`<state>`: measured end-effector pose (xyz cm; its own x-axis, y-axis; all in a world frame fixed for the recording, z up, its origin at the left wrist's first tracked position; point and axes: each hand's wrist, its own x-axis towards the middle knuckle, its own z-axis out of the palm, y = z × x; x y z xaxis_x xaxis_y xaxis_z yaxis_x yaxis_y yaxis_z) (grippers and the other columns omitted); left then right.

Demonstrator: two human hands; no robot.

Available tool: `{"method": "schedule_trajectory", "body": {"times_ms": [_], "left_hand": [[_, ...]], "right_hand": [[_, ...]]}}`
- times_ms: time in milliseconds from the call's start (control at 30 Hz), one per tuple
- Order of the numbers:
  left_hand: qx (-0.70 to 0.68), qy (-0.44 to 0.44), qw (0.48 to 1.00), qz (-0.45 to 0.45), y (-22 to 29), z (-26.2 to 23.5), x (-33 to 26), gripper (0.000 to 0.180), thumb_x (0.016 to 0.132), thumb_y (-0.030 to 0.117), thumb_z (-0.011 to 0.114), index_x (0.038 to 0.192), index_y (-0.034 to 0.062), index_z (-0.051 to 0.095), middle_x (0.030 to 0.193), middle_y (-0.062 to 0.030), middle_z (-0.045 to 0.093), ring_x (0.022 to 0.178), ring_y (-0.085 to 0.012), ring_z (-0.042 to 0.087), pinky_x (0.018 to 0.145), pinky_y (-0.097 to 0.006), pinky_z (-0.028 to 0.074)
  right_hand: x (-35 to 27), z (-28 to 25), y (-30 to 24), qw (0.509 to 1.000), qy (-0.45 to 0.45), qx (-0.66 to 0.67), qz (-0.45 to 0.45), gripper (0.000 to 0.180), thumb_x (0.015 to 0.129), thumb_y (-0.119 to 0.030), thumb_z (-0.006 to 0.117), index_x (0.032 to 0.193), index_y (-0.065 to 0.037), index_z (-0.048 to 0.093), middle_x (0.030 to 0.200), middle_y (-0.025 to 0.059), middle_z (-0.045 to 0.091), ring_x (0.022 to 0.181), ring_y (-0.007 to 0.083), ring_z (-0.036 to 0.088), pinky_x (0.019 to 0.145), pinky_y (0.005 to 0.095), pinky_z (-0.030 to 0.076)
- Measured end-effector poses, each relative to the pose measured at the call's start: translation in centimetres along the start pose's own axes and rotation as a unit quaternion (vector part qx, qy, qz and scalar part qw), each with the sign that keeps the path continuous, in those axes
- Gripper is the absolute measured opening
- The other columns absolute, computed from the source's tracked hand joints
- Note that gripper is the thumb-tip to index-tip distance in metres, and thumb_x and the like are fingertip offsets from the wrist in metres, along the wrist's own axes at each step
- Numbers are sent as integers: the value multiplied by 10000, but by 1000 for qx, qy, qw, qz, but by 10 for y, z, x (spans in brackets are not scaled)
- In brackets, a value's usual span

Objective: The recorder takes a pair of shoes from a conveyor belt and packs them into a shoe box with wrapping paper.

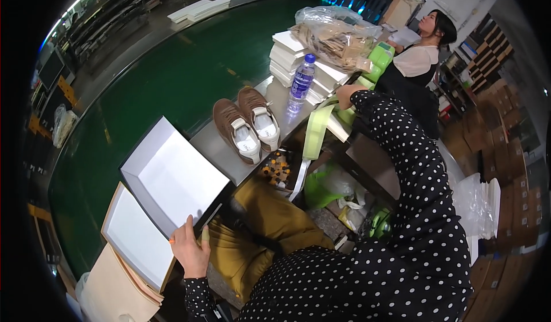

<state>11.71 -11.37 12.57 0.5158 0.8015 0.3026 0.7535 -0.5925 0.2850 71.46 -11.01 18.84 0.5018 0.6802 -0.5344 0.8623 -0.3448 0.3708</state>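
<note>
My left hand (192, 250) rests with its fingers stretched out at the near edge of an open shoebox (178, 178), white inside with dark outer walls. Coloured wraps show on its thumb and one finger. Beside the box lies a lid-like tray (135, 233), pale inside. My right hand (347, 96) is reached out to the far right, its fingers closed at the top of a pale green strip (317, 130) that hangs over the bench edge. Its fingertips are partly hidden. Between my hands stands a pair of brown sneakers (236, 128) with white soles, toes pointing away.
A bottle (301, 84) with a blue cap stands before stacked white paper (282, 58). Behind it is a clear bag (336, 38) of brown pieces. A green conveyor belt (172, 75) runs along the far side. A co-worker (422, 52) is at the right. Brown sheets (117, 287) lie lower left.
</note>
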Motion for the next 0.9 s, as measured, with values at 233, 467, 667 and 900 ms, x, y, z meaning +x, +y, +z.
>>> {"method": "schedule_trajectory", "body": {"times_ms": [233,467,667,900], "left_hand": [[-36,24,999,-18,5,-4,-1,401,851,150,708,1199,-14,595,1096,-180,607,1026,-356,569,935,-433,429],[-139,26,989,41,42,-15,31,399,820,106,734,1184,6,606,1143,-171,613,1082,-348,574,941,-417,431],[-259,-18,955,145,94,0,67,416,780,104,773,1162,37,624,1123,-141,631,1033,-314,608,885,-393,472],[-319,-87,932,149,123,30,65,388,847,224,731,1173,42,629,1142,-164,617,1020,-348,621,867,-403,514]], "right_hand": [[-2,10,-20,975,58,26,-213,536,744,-211,592,1266,-95,615,1016,197,701,977,375,665,847,442,530],[-55,-17,-51,911,236,110,-319,378,747,-128,640,1117,-59,604,936,201,679,901,396,645,799,460,512],[-72,-2,-77,827,350,27,-439,407,714,-129,669,1105,-60,582,1052,137,626,1071,300,588,940,416,436],[-94,34,-133,842,202,-276,-417,492,589,-418,746,1025,-196,689,1045,18,651,1151,231,508,1131,580,160]]}}
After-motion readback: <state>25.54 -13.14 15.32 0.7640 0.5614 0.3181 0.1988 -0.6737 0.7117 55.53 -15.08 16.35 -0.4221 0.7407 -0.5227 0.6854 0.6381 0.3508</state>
